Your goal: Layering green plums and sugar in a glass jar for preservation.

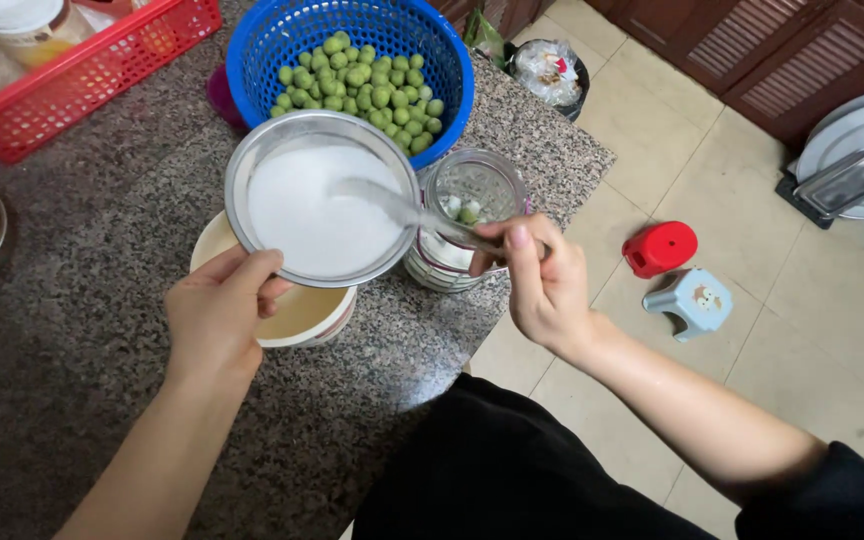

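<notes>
Left hand [217,315] grips a steel bowl of white sugar [320,200], lifted just beside the glass jar [467,215]. Right hand [542,285] pinches a metal spoon [402,210] dipped in it. Sugar could spill beside the jar's narrow mouth.

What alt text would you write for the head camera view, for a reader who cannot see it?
A person's left hand holds a metal bowl of white powder over a granite counter while the right hand dips a spoon into it. Beside it stands a glass jar, and behind it a blue basket of small green fruits.
</notes>
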